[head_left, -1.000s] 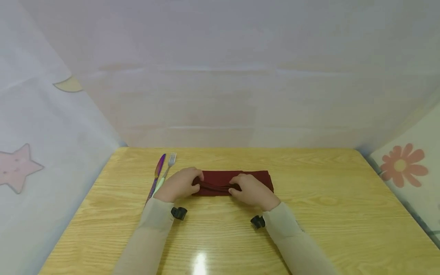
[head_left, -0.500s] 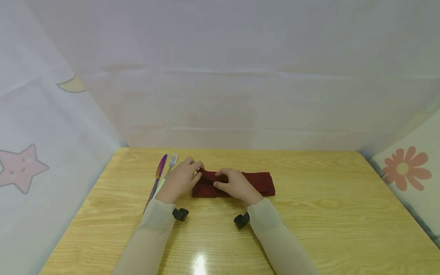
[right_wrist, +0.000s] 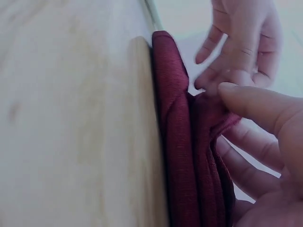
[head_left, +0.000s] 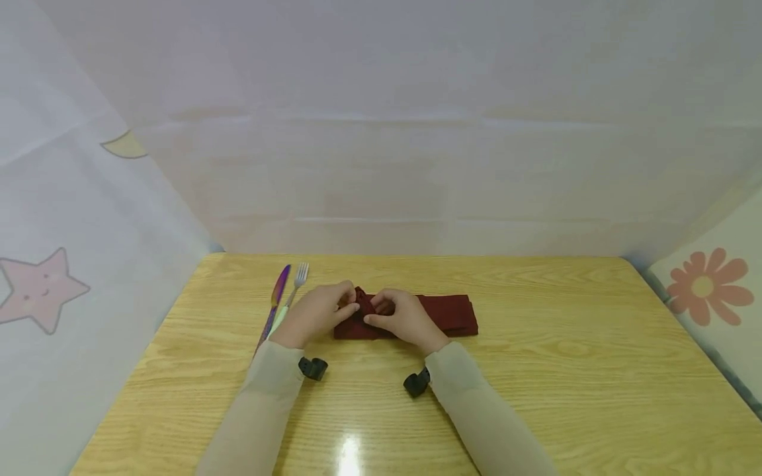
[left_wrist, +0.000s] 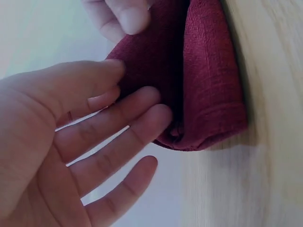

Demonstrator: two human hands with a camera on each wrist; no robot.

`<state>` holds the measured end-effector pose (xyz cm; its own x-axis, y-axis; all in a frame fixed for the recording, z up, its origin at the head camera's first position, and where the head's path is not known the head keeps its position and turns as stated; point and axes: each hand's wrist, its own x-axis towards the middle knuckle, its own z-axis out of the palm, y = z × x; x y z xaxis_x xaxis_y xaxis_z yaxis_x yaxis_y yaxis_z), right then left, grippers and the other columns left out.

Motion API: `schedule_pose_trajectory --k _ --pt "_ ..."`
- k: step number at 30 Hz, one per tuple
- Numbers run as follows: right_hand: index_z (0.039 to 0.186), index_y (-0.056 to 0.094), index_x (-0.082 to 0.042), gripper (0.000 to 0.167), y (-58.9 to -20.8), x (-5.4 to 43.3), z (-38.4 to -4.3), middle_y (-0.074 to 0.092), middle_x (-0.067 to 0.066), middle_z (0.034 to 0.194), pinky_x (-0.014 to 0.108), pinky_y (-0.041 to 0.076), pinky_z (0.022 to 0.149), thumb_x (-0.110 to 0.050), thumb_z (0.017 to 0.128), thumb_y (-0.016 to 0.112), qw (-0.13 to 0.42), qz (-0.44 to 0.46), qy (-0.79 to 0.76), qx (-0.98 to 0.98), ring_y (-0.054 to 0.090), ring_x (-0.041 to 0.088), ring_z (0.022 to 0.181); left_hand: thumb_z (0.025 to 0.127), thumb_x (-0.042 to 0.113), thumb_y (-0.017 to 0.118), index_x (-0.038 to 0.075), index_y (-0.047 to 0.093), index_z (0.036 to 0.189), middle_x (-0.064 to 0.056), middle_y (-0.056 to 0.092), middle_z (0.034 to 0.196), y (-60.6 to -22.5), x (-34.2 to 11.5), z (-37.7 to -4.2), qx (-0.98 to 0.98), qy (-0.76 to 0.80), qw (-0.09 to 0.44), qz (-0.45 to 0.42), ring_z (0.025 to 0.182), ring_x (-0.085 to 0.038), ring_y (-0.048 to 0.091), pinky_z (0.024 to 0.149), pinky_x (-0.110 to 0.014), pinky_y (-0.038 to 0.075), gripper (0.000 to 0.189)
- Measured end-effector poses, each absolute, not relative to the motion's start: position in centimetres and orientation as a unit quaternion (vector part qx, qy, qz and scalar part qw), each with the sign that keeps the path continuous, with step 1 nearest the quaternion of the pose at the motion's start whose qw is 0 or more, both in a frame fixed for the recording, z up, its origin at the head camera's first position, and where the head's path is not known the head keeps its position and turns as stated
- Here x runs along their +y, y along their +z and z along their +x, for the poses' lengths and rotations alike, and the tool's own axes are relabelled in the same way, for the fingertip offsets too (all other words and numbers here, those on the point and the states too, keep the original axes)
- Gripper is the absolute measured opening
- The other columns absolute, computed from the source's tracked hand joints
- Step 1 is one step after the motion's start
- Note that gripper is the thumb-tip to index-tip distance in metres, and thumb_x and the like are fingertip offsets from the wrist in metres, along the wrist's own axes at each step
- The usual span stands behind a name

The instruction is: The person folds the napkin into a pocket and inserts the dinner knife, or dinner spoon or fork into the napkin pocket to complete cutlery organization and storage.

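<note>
A dark red cloth napkin (head_left: 449, 314), folded into a long strip, lies on the table in the head view. Over its left end, my left hand (head_left: 321, 307) pinches a raised fold between thumb and fingertips. Close beside it, my right hand (head_left: 407, 320) grips the same raised layer, thumb on the near side. In the left wrist view the napkin (left_wrist: 213, 80) shows a lower layer along the wood and a lifted flap at the left fingertips. Stacked folds of the napkin (right_wrist: 177, 142) stand out in the right wrist view, the right thumb pressing the upper edge.
A purple knife (head_left: 278, 289) and a fork (head_left: 300, 276) with a pale green handle lie left of the napkin, their handles partly covered by the left hand and sleeve. The wooden table (head_left: 559, 357) ends at a pale draped cloth (head_left: 381, 185) behind.
Both hands were on a gathered fold across the napkin's middle. The right hand has moved left, close to the left hand, and the fold is now bunched upright at the left end.
</note>
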<state>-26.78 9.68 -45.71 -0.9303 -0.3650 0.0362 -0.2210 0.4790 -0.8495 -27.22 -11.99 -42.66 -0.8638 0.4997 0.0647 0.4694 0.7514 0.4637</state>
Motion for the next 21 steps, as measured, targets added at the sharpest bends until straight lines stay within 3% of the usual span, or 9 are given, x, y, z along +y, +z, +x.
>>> schedule_pose_trajectory --k 4,10,15,21 --pt "0.114 0.070 -0.007 0.023 -45.9 9.4 -26.7 0.070 0.002 0.101 0.035 0.055 0.081 -0.018 0.094 0.076 0.064 -0.161 -0.474 0.863 0.065 0.016 0.091 0.102 0.018 0.064 0.016 0.069 0.107 -0.001 0.072 0.106 -42.9 -12.1 -27.3 0.935 0.237 0.037 0.259 0.094 -0.017 0.069 0.081 -0.037 0.056 0.007" --pt "0.112 0.072 -0.009 0.016 -46.1 9.4 -26.7 0.070 0.002 0.101 0.035 0.055 0.078 -0.014 0.098 0.070 0.045 -0.145 -0.480 0.864 0.064 0.016 0.089 0.096 0.006 0.069 0.007 0.072 0.121 -0.008 0.070 0.120 -43.4 -12.8 -27.6 0.924 0.220 0.103 0.294 0.115 -0.029 0.064 0.097 -0.046 0.052 0.025" --pt "0.116 0.073 -0.009 0.019 -46.4 9.6 -26.7 0.072 0.003 0.102 0.035 0.056 0.078 -0.014 0.098 0.068 0.034 -0.144 -0.493 0.857 0.065 0.017 0.090 0.094 0.006 0.072 0.008 0.072 0.118 -0.008 0.069 0.119 -43.5 -13.0 -27.7 0.915 0.225 0.113 0.315 0.113 -0.028 0.062 0.102 -0.047 0.045 0.024" --pt "0.119 0.074 -0.011 0.022 -46.6 9.6 -26.8 0.072 0.003 0.107 0.036 0.056 0.079 -0.019 0.098 0.069 0.041 -0.146 -0.495 0.856 0.066 0.016 0.091 0.092 0.011 0.076 0.017 0.076 0.099 0.002 0.066 0.107 -43.6 -13.2 -27.7 0.918 0.213 0.077 0.326 0.100 -0.023 0.052 0.091 -0.043 0.044 0.009"
